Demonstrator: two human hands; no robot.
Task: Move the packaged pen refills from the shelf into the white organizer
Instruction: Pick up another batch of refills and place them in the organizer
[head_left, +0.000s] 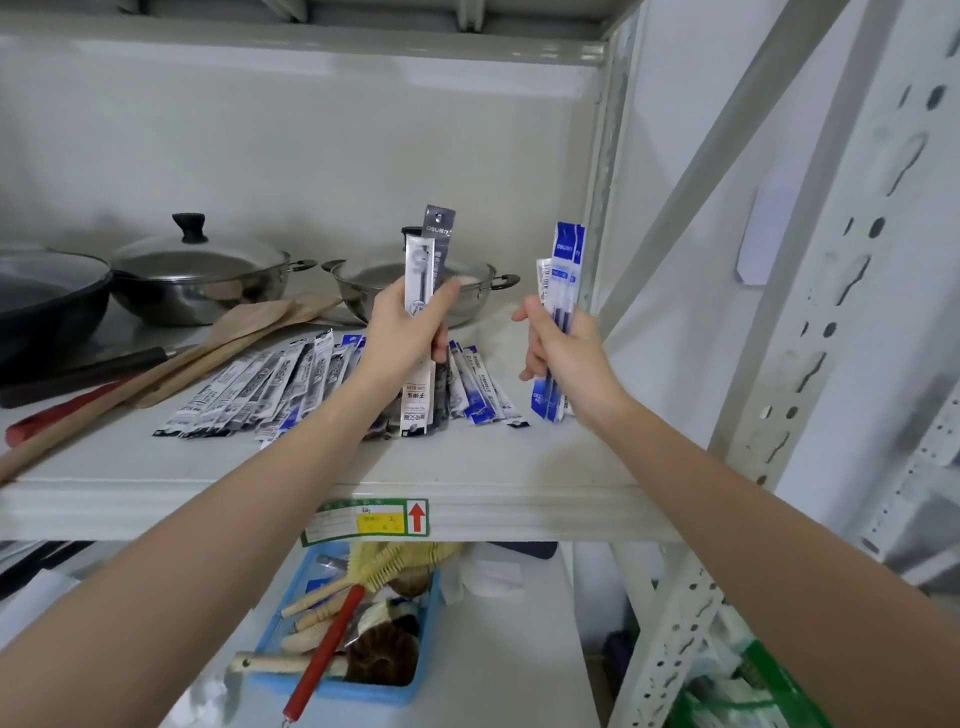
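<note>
Nearest, below the shelf edge, a blue tray holds brushes. Above the shelf, the left hand is clamped on upright grey-and-white refill packets, and the right hand grips blue refill packets, also upright. Between and behind them, more packaged refills lie fanned on the shelf. Farther back stand lidded steel pots.

Left-hand packets: grey, white, black print;
Right-hand packets: blue and white;
Packets on shelf: black-white and blue-white;
Shelf: off-white;
Tray below: blue;
Shelf label: green, yellow, red arrow
</note>
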